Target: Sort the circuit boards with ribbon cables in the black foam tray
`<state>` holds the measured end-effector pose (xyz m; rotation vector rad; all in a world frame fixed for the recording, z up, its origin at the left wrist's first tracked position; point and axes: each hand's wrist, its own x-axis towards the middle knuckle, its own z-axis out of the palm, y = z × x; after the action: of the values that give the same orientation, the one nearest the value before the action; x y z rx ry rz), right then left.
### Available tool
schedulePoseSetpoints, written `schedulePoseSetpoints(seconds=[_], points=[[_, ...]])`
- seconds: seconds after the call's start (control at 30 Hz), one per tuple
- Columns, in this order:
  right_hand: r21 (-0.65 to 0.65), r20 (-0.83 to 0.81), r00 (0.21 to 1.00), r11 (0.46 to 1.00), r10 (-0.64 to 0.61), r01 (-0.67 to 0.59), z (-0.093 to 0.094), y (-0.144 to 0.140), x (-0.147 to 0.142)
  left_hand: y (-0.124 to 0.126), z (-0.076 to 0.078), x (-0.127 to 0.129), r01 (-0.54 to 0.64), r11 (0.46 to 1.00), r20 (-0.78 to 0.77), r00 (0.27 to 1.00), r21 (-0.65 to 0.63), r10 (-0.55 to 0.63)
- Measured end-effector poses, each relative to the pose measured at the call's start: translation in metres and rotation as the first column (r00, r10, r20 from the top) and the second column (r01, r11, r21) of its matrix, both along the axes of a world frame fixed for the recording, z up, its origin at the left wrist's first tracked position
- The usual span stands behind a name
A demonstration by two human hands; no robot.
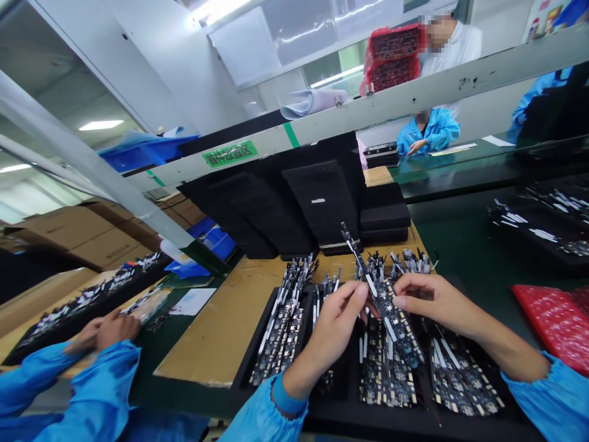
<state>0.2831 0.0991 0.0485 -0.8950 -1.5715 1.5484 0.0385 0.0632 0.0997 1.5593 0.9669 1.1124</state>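
Two hands — circuit board between them

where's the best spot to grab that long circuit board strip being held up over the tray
Probably its lower half, pinched by the two long edges from either side, as the left hand and right hand do now. The circuit board strip is long and narrow, its upper end tilting away over the tray.

Long narrow dark circuit board with white connectors, tilted up off the tray, pinched at mid-length between my left hand and my right hand.
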Motion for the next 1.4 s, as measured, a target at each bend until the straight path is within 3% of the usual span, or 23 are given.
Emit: schedulePoseSetpoints(seconds=[0.2,0.4,0.63,1.03,1.4], points=[[0.007,-0.008,1.0,1.0,-0.016,0.016,-0.005,0.002,0.001,-0.002,0.001,-0.001,0.002,1.0,0.009,1.0,0.0,-0.002],[-0.023,0.001,1.0,1.0,-0.009,0.009,0.004,0.0,0.0,-0.002,0.0,0.0,-0.018,1.0,0.001,1.0,0.003,0.018],[-0.048,-0.047,0.999,0.999,0.021,-0.023,0.001,0.001,0.001,-0.001,-0.007,0.002,0.052,0.995,0.118,0.992,-0.079,-0.043],[-0.038,-0.07,0.995,0.997,0.07,-0.072,0.0,0.0,0.003,0.0,-0.015,0.002,0.094,0.988,0.17,0.983,-0.124,-0.072],[-0.038,-0.055,0.993,0.994,0.1,-0.102,0.003,0.0,0.006,-0.004,-0.009,0.005,0.013,1.0,0.042,0.999,-0.028,-0.012]])
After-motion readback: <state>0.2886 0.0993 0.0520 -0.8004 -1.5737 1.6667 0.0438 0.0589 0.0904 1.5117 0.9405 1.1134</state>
